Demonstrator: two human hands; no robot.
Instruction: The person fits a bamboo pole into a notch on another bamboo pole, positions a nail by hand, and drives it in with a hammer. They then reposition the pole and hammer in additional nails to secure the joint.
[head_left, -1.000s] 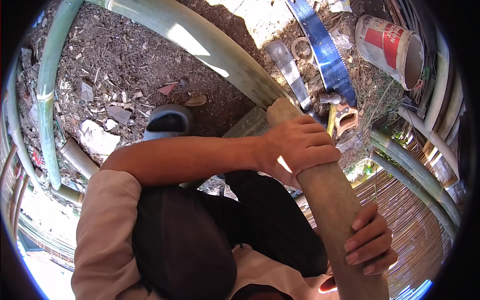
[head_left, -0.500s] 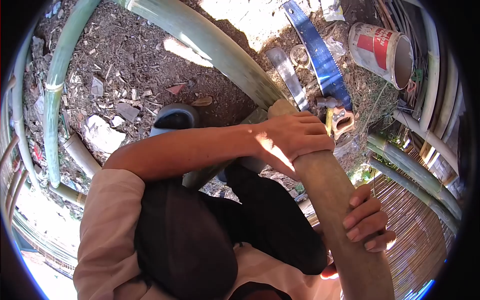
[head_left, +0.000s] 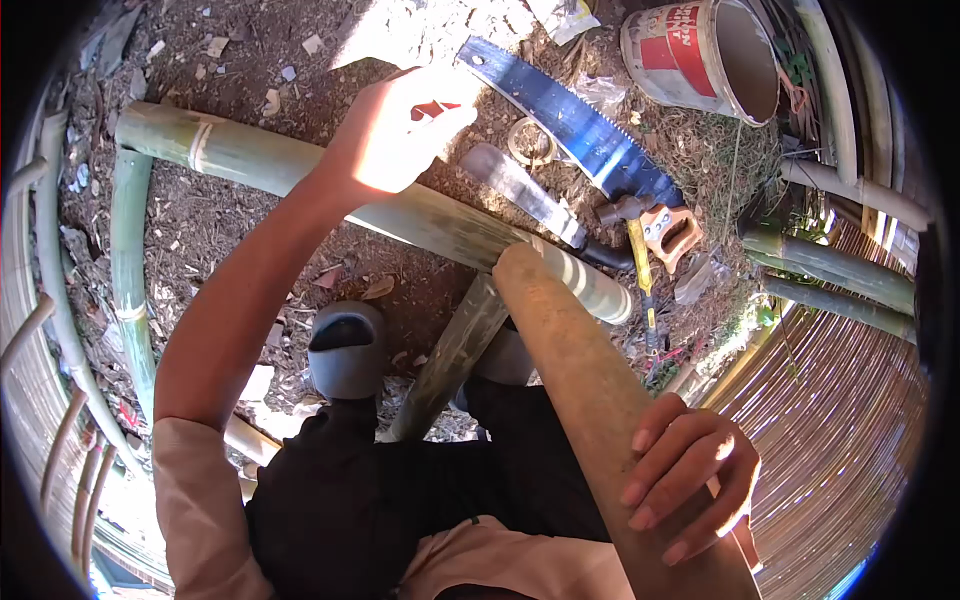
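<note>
My right hand (head_left: 690, 480) is wrapped round the lower part of a thick, smooth tan wooden piece (head_left: 580, 370). The rounded far end of this piece meets a long green bamboo pole (head_left: 440, 225) lying across the ground. My left hand (head_left: 405, 125) is raised over that pole, washed out by sunlight, its fingers loosely bent with a gap showing and no clear object held. A shorter bamboo length (head_left: 455, 355) runs from the pole back between my feet. Beyond the pole lie a blue saw (head_left: 580, 120), a blade with a dark handle (head_left: 525, 190) and a hammer (head_left: 640, 250).
A white and red bucket (head_left: 685, 60) lies tilted at the upper right, near a tape roll (head_left: 531, 142). Green bamboo (head_left: 130, 240) stands in a frame at the left. More poles (head_left: 840, 270) and a slatted bamboo screen (head_left: 830, 410) are at the right.
My left hand has let go of the wooden piece and moved up and left. The wooden piece and my right hand sit slightly lower and further left; the view has shifted.
</note>
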